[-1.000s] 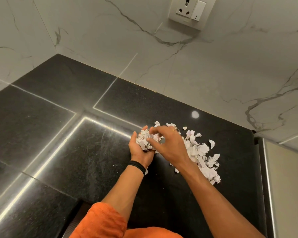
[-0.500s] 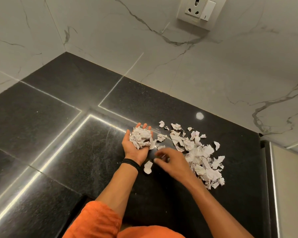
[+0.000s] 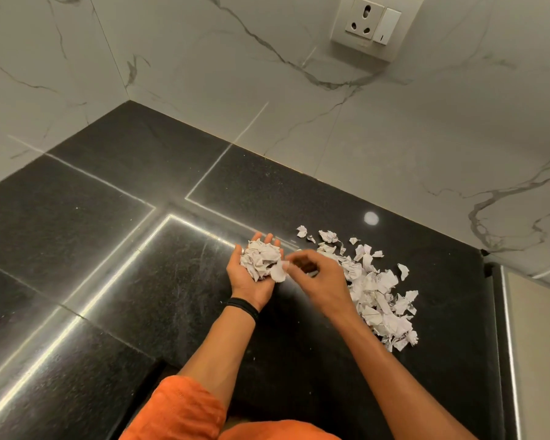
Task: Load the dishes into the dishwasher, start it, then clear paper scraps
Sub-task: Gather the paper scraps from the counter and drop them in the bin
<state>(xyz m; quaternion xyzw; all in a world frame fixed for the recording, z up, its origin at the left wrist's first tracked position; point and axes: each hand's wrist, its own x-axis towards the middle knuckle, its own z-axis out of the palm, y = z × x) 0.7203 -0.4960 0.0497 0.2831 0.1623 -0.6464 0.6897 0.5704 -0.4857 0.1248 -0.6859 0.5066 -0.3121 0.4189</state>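
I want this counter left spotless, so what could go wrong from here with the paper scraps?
1. The left hand lies open, palm up, under a full heap; adding the scrap at the fingertips of the right hand may spill pieces onto the countertop.
2. The pile on the countertop looks bigger than one palm can hold, so the strays near the wall may get missed.

My right hand (image 3: 318, 277) has lifted off the counter (image 3: 172, 281) and carries the loose scrap (image 3: 280, 274) from beside my wrist up to my left hand (image 3: 251, 289).
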